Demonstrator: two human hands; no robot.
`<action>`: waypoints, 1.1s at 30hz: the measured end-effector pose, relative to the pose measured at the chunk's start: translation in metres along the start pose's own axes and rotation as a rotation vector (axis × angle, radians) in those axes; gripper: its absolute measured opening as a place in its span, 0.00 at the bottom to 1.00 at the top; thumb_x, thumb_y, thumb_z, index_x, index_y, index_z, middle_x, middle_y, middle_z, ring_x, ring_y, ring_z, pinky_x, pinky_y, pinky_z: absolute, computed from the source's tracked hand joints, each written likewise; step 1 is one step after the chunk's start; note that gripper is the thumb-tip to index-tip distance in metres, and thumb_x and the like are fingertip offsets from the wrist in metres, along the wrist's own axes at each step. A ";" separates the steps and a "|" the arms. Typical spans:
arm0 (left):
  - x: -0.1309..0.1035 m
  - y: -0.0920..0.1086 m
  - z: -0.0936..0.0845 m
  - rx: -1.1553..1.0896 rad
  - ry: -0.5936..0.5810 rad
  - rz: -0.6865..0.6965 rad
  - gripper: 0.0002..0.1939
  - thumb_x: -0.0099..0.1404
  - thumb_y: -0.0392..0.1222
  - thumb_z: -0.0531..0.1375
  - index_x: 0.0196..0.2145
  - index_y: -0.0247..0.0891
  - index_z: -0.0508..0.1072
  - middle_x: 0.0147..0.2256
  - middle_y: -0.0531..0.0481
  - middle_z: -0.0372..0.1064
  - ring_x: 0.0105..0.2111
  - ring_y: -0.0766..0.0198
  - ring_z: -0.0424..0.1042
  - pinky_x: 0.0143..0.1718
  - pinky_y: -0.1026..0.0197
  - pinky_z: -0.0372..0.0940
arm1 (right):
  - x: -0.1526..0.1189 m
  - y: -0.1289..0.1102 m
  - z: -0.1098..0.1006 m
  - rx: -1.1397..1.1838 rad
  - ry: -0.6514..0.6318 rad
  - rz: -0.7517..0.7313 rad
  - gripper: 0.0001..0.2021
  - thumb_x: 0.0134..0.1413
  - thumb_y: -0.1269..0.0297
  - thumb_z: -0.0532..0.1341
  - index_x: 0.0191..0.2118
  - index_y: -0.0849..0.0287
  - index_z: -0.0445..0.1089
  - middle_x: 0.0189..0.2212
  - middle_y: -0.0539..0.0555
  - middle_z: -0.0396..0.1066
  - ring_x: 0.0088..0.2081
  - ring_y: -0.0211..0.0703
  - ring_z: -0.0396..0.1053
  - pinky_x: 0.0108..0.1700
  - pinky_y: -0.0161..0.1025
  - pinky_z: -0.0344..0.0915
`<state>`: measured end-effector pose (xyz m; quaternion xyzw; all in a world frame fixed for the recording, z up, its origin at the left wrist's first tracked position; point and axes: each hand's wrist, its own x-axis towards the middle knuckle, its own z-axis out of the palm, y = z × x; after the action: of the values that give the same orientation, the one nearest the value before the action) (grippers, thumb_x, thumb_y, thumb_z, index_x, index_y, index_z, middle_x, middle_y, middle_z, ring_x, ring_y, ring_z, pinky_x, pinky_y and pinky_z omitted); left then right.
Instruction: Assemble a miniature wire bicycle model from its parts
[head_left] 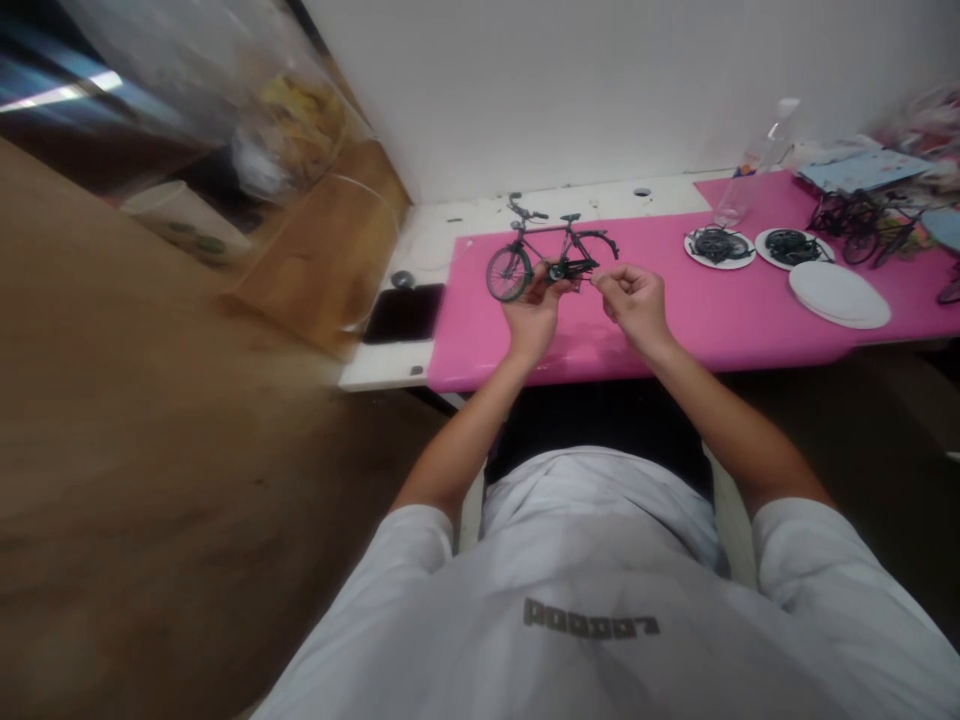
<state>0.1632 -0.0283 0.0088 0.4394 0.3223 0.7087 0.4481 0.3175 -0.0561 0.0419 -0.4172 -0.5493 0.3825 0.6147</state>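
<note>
A dark miniature bicycle (508,272) is held up over the pink table cover, its front wheel to the left and its seat on top. My left hand (534,318) is closed around its lower frame near the pedals, partly behind the front wheel. At the bicycle's lower rear, my right hand (636,300) is closed in a pinch with thumb and forefinger. Whatever lies between those fingertips is thin, dark and too small to name. A curved rear mudguard (604,238) arcs above the right hand.
Two white plates (709,262) of dark small parts and some bare white plates (840,300) stand to the right. Behind them are a clear bottle (757,165) and more miniature bicycles (862,225). A black flat object (405,313) lies left, near a wooden box (322,250).
</note>
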 end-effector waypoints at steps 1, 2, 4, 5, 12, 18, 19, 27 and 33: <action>0.000 0.000 0.000 0.004 0.005 0.000 0.21 0.61 0.50 0.82 0.47 0.43 0.85 0.42 0.48 0.87 0.53 0.49 0.88 0.61 0.47 0.82 | -0.001 0.000 0.001 -0.001 -0.007 0.003 0.29 0.54 0.33 0.77 0.28 0.52 0.70 0.15 0.42 0.58 0.17 0.32 0.52 0.18 0.33 0.50; 0.000 0.000 0.000 0.006 0.007 0.001 0.20 0.61 0.49 0.82 0.47 0.43 0.85 0.43 0.48 0.88 0.54 0.49 0.88 0.61 0.47 0.81 | -0.003 -0.001 0.002 0.000 -0.017 0.003 0.29 0.54 0.33 0.77 0.28 0.52 0.70 0.15 0.42 0.58 0.17 0.32 0.52 0.18 0.33 0.51; 0.002 0.000 0.000 0.003 0.005 0.001 0.20 0.61 0.47 0.82 0.47 0.42 0.85 0.44 0.46 0.88 0.55 0.48 0.87 0.61 0.46 0.81 | -0.005 -0.003 0.003 0.004 -0.044 -0.003 0.29 0.53 0.32 0.77 0.28 0.52 0.70 0.14 0.42 0.59 0.16 0.32 0.53 0.18 0.33 0.51; 0.002 0.000 0.000 0.003 0.000 -0.003 0.20 0.61 0.46 0.82 0.48 0.41 0.85 0.44 0.45 0.87 0.56 0.47 0.87 0.61 0.46 0.81 | -0.005 -0.004 0.003 0.003 -0.057 -0.006 0.30 0.53 0.30 0.77 0.28 0.52 0.70 0.15 0.43 0.60 0.16 0.32 0.53 0.17 0.33 0.52; 0.001 0.010 0.004 -0.001 -0.027 -0.030 0.18 0.60 0.44 0.83 0.45 0.41 0.86 0.40 0.47 0.86 0.54 0.49 0.87 0.58 0.48 0.82 | -0.007 -0.012 0.002 -0.022 -0.062 -0.002 0.32 0.53 0.25 0.75 0.31 0.51 0.72 0.15 0.42 0.60 0.16 0.33 0.54 0.17 0.33 0.54; 0.000 0.009 0.002 0.016 -0.057 -0.020 0.21 0.57 0.52 0.84 0.41 0.40 0.84 0.39 0.47 0.86 0.48 0.52 0.88 0.53 0.53 0.83 | -0.007 -0.013 0.001 -0.019 -0.074 -0.009 0.30 0.56 0.27 0.74 0.33 0.51 0.72 0.16 0.43 0.60 0.16 0.34 0.55 0.17 0.33 0.54; 0.000 0.008 0.002 0.017 -0.063 -0.021 0.22 0.56 0.53 0.84 0.40 0.40 0.84 0.38 0.47 0.86 0.46 0.53 0.88 0.51 0.54 0.83 | -0.007 -0.013 0.001 -0.021 -0.071 -0.005 0.30 0.56 0.27 0.74 0.33 0.51 0.71 0.16 0.43 0.61 0.16 0.34 0.55 0.18 0.33 0.54; -0.002 0.008 0.002 0.032 -0.117 -0.006 0.22 0.59 0.56 0.82 0.40 0.39 0.84 0.37 0.46 0.85 0.47 0.51 0.88 0.52 0.53 0.82 | -0.005 -0.012 -0.001 -0.008 -0.068 0.013 0.29 0.59 0.30 0.74 0.36 0.51 0.70 0.17 0.42 0.61 0.17 0.33 0.56 0.19 0.33 0.54; -0.004 0.011 0.003 0.051 -0.106 -0.042 0.16 0.61 0.49 0.82 0.38 0.39 0.84 0.35 0.47 0.84 0.48 0.51 0.88 0.54 0.53 0.82 | -0.002 -0.006 -0.004 0.001 -0.060 -0.005 0.29 0.59 0.28 0.73 0.38 0.51 0.71 0.17 0.41 0.61 0.17 0.33 0.57 0.19 0.33 0.56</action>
<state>0.1633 -0.0355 0.0182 0.4806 0.3253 0.6666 0.4678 0.3213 -0.0600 0.0463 -0.4038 -0.5683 0.3938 0.5991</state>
